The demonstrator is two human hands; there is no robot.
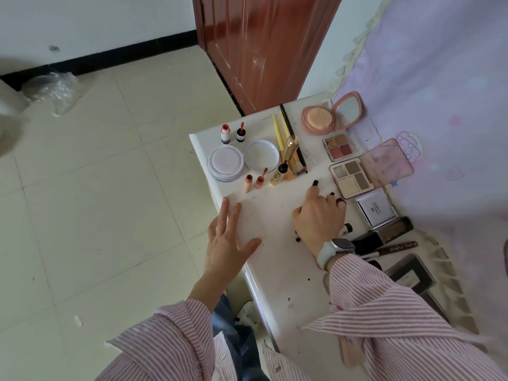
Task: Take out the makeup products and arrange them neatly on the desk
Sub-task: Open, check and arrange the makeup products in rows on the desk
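Two bare hands hover over a white desk in the head view, the only view given. The left hand lies flat at the desk's left edge, fingers straight and spread, holding nothing. The right hand, with a white watch on its wrist, rests near the middle with fingers loosely bent and dark nails; whether it pinches anything cannot be told. Makeup is laid out across the far half: two small red bottles, a round white jar with its lid beside it, yellow pencils, a gold tube. Along the right side sit an open pink compact, a small eyeshadow palette, a larger open palette and a white box. Dark cases lie near the right sleeve.
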